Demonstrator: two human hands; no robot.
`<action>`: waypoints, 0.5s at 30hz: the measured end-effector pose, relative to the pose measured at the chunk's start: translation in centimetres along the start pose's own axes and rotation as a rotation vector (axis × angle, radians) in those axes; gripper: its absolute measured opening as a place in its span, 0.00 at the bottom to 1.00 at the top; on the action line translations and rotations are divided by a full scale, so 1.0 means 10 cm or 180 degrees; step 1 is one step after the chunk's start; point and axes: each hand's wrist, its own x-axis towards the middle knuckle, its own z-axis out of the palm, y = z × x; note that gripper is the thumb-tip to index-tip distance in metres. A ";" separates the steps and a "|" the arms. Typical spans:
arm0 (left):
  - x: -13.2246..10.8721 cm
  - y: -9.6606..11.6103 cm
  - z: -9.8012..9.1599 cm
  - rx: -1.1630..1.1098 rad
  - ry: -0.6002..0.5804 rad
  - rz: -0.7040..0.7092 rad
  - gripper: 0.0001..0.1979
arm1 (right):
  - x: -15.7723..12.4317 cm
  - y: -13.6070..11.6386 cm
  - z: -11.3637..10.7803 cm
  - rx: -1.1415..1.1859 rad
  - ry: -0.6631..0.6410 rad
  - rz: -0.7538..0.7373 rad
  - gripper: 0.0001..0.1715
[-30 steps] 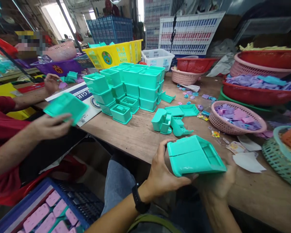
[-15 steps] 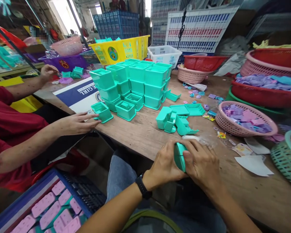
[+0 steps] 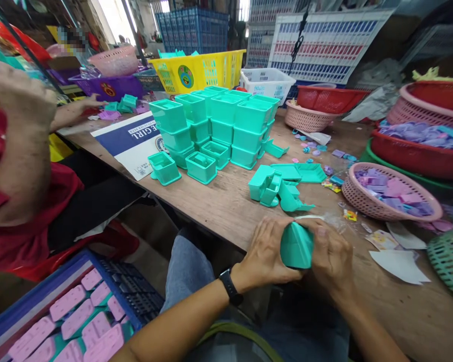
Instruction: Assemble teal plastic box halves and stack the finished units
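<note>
Between my two hands is a teal plastic piece [image 3: 297, 245], held above the table's near edge; its full shape is partly covered by my fingers. My left hand [image 3: 266, 251], with a dark watch on the wrist, wraps the left side. My right hand [image 3: 332, 254] grips the right side, thumb near the top. Just beyond my hands lies a loose group of teal plastic parts [image 3: 268, 186]. Farther left, teal boxes [image 3: 222, 120] stand stacked, with several single boxes [image 3: 201, 167] in front of them.
On the right are a pink basket [image 3: 349, 193] of purple and pink pieces, red basins [image 3: 419, 156] and paper scraps [image 3: 400, 266]. A co-worker's raised arm [image 3: 22, 136] is at left. Below it, a blue crate [image 3: 94, 256] holds pink-and-teal pieces. A yellow basket [image 3: 226, 70] stands behind.
The teal piece has turned in my hands, showing a broader face. The co-worker's near hand has left the teal box and risen to the left. The view has shifted slightly.
</note>
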 end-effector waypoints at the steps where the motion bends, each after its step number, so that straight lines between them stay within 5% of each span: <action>1: -0.02 -0.04 0.01 0.0003 -0.0010 -0.0040 0.53 | -0.01 0.02 -0.03 0.0150 0.0055 0.0184 0.40; 5: -0.07 -0.11 -0.03 -0.0241 -0.0089 -0.0253 0.56 | -0.04 -0.01 -0.16 0.0107 0.0163 0.0392 0.45; 10: -0.02 -0.02 -0.10 -0.0170 -0.0082 -0.0172 0.50 | -0.12 -0.19 -0.16 -0.0113 -0.0008 -0.0590 0.33; 15: 0.02 -0.01 -0.06 -0.0249 -0.0046 -0.0018 0.44 | -0.08 -0.23 -0.01 -0.0473 0.0196 -0.0723 0.22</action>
